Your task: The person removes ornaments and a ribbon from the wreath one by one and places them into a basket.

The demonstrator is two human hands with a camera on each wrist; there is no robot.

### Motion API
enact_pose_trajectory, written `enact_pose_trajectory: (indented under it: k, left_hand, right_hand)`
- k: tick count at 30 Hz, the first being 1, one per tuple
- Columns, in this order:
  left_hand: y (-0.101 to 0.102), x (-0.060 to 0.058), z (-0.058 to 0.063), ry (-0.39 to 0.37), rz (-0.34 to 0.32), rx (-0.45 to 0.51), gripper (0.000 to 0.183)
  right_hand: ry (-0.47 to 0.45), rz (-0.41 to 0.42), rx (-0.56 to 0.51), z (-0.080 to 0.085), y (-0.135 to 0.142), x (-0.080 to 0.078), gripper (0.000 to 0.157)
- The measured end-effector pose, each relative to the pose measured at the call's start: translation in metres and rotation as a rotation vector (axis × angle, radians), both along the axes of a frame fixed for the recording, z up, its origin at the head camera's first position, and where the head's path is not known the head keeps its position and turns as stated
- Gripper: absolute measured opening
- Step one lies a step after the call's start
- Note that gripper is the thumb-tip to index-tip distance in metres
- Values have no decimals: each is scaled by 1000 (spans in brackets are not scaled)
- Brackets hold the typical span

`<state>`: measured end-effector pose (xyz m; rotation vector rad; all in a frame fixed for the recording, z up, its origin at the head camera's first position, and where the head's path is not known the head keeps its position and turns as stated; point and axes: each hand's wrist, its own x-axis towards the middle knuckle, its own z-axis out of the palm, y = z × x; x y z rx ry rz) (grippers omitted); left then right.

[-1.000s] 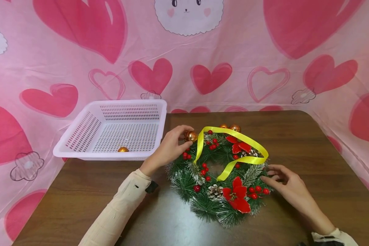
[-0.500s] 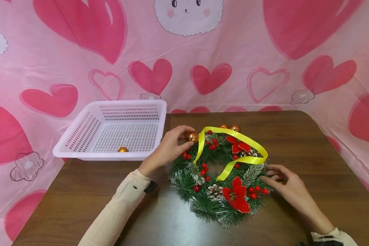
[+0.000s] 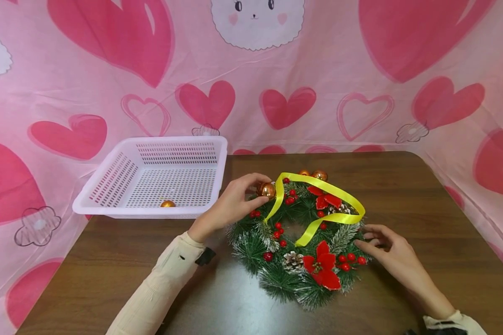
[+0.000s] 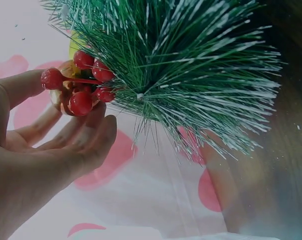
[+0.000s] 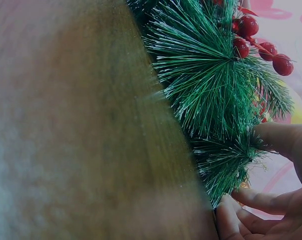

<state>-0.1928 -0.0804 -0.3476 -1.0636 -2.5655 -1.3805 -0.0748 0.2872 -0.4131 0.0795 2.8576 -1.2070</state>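
A green Christmas wreath [image 3: 272,279] with red berries, red flowers and pine cones lies on the table. A yellow ribbon [image 3: 318,181] loops over it. At the wreath's upper left, my left hand [image 3: 230,202] holds a shiny gold Christmas ball [image 3: 268,190] between thumb and fingers, right beside the ribbon. In the left wrist view, red berries [image 4: 81,102] partly cover that ball. My right hand [image 3: 396,256] grips the wreath's right edge, its thumb on the green needles [image 5: 211,65] in the right wrist view and its other fingers lower at the rim.
To the left stands a white plastic basket [image 3: 151,213] with a gold ball [image 3: 167,204] inside. Gold balls [image 3: 319,175] sit at the wreath's far edge. A pink heart-print cloth [image 3: 251,70] hangs behind the brown wooden table [image 3: 109,265].
My left hand has shifted slightly right and nearer with the gold ball, which now sits against the ribbon. The right hand and the wreath have stayed put.
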Motion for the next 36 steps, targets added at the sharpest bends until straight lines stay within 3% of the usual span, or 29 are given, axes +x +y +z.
enact_pose_trajectory:
  k: [17, 24, 30, 33, 36]
  left_hand:
    - [1, 4, 0, -100, -35, -32, 33]
    - [1, 5, 1, -150, -19, 116, 31]
    - [-1, 6, 2, -248, -79, 203, 34]
    - [-1, 5, 1, -220, -100, 147, 38]
    - [0, 5, 0, -119, -84, 48, 41]
  right_hand:
    - [-13, 3, 10, 1, 0, 0, 55]
    - [-19, 2, 17, 0, 0, 0, 56]
    - [-15, 2, 9, 1, 0, 0, 55]
    - [-14, -1, 10, 1, -1, 0, 55]
    - [-12, -2, 10, 2, -1, 0, 55]
